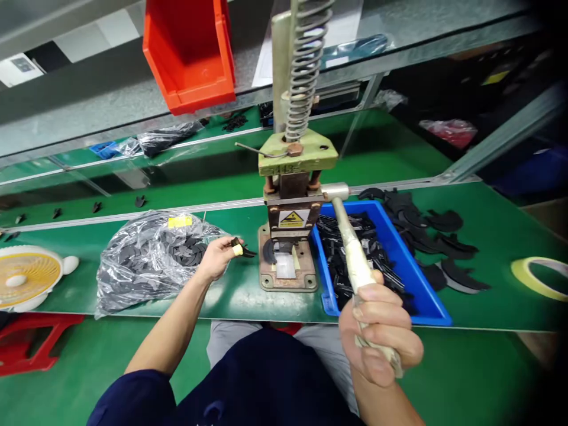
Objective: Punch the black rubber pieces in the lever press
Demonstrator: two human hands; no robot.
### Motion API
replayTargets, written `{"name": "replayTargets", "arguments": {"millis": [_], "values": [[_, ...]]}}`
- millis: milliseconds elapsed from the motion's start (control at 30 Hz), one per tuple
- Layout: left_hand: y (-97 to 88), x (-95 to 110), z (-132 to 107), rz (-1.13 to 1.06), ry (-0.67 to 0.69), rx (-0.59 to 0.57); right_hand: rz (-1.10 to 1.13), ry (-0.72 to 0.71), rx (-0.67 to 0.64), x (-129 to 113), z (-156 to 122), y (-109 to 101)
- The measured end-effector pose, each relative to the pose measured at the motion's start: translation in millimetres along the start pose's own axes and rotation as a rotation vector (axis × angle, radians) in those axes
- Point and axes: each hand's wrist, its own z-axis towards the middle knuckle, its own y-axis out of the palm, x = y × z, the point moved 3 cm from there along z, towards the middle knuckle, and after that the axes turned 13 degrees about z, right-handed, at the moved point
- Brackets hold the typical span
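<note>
My right hand [384,331] is wrapped round the taped lever handle [355,254] of a hand press [296,154], whose upper part carries a tall spring. My left hand [217,258] pinches a small black plastic part [245,251], with yellow tape round one finger. That hand is left of the press base [305,275], in front of a clear plastic bag [128,284] full of dark curved pieces. On the base, a dark curved piece [268,251] sits beside a pale metal block [285,266] under the press head. The two do not touch my hands.
A blue tray [432,310] of black parts stands right of the press, with loose dark curved pieces [446,220] beyond it. Yellow tape roll [523,278] lies far right; a fan [31,269] lies far left. A red bin [199,97] sits on the shelf above.
</note>
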Motion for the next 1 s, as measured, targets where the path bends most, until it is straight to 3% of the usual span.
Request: {"name": "replayTargets", "arguments": {"millis": [133,367,567,800,1000], "values": [[41.5,2.1,8.5,0.023,-0.157,-0.149,-0.005,0.019,-0.043,0.9,-2.4,-3.1],[86.7,-3.9,33.9,-0.031,-0.346,-0.203,0.022,0.029,-0.068,2.3,-6.3,-10.3],[92.6,-7.5,38.8,0.043,-0.32,-0.144,0.027,0.056,-0.089,1.7,-7.5,-12.7],[92.9,3.1,41.1,0.182,-0.29,-0.121,0.052,0.085,-0.104,1.4,-9.3,-13.9],[93.4,12.7,45.8,0.383,-0.17,-0.147,0.043,0.095,-0.108,0.9,-9.2,-13.9]]}}
